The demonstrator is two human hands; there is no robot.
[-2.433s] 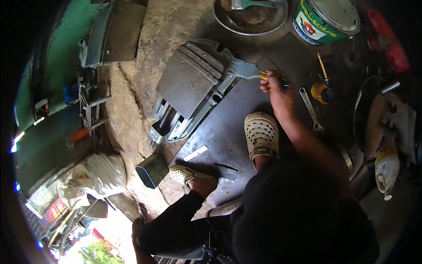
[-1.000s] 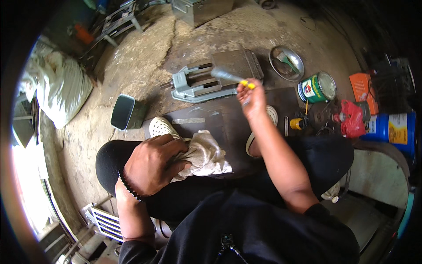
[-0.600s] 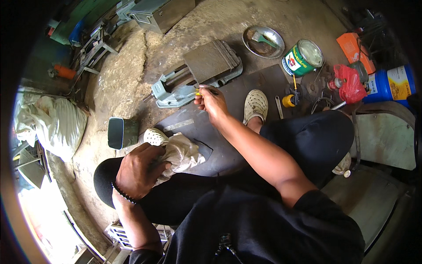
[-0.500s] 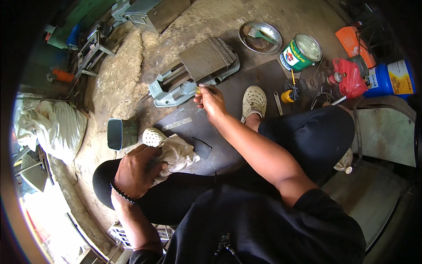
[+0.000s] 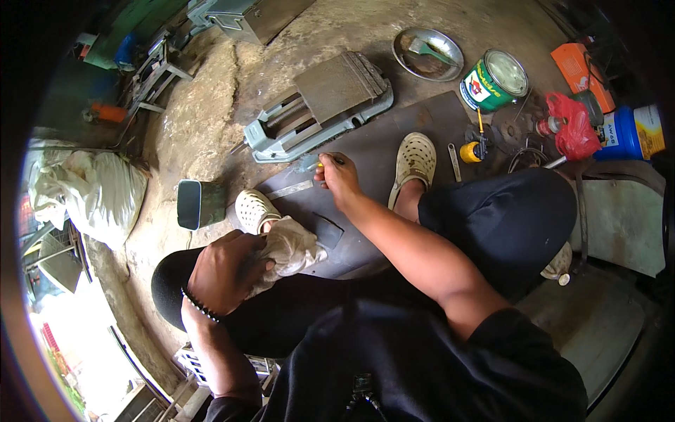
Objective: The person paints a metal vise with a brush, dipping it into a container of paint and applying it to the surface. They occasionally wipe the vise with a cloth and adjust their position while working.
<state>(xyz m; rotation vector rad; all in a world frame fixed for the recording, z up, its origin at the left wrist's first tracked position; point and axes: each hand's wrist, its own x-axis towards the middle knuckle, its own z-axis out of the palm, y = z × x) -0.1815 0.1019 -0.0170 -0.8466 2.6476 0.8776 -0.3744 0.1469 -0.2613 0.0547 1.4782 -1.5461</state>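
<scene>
Small tool w/ yellow handle (image 5: 321, 164), prob. a brush or scraper, blade end too small to tell: held in right hand (image 5: 339, 179), fingers pinched closed around handle, tip reaching to lower edge of grey-green machine vise (image 5: 316, 109) lying on concrete floor. Right hand sits over dark steel plate (image 5: 365, 151) on the ground, just beside the vise. Flat metal strip (image 5: 290, 189) lies on plate near the hand, not touched. Left hand (image 5: 223, 271) clenched on a pale crumpled rag (image 5: 292, 246), resting on person's left knee; beaded bracelet at wrist. Rag bunched, partly sticking out past fingers toward plate. Both feet in cream perforated clogs: left clog (image 5: 254, 209) at plate's near-left edge, right clog (image 5: 415, 157) on plate, right of working hand. Outward: small dark rectangular tin (image 5: 198, 204) just left of left clog. Beyond plate, round metal dish (image 5: 427, 53) w/ a brush in it; green paint can (image 5: 492, 79) w/ lid on next to it. Yellow-handled tool (image 5: 472, 149) and spanner (image 5: 454, 162) right of right clog. Red plastic bag (image 5: 573, 126), blue-white tub (image 5: 633, 132) far right. White sack (image 5: 91, 193) far left.
</scene>
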